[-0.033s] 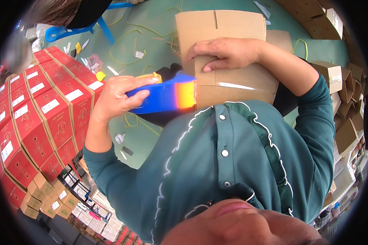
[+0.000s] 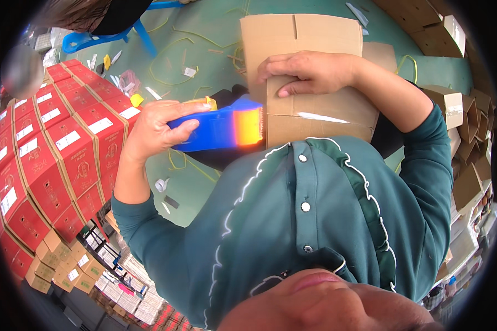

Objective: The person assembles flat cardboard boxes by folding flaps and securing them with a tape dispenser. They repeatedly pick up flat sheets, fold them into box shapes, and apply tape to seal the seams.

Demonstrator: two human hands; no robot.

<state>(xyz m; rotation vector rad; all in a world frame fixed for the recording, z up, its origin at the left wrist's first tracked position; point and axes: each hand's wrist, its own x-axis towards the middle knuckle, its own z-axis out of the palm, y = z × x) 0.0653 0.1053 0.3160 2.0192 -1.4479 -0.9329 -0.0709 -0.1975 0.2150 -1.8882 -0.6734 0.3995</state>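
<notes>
My left hand (image 2: 159, 126) is closed around a blue tape dispenser (image 2: 210, 131) with a yellow front end and toothed edge. The toothed edge stands just left of a brown cardboard box (image 2: 315, 110), with a narrow gap between them. Part of a yellowish tape roll (image 2: 199, 103) shows above my fingers. On top of the box lies my right hand (image 2: 309, 74), fingers and thumb apart, its fingertips at the box's left edge. Beyond it a large flap (image 2: 301, 36) spreads away from me. A whitish strip (image 2: 321, 117) shines along the near side of the box.
Red cartons (image 2: 55, 146) with white labels are stacked at my left, small brown boxes (image 2: 66, 267) below them. A blue plastic stool (image 2: 102, 39) and a person's dark hair (image 2: 66, 14) are at the far left. Open cartons (image 2: 469, 149) line the right. Yellow straps (image 2: 204, 36) litter the green floor.
The dispenser's toothed edge has moved slightly left, away from the box edge. My right hand stays in place on the box.
</notes>
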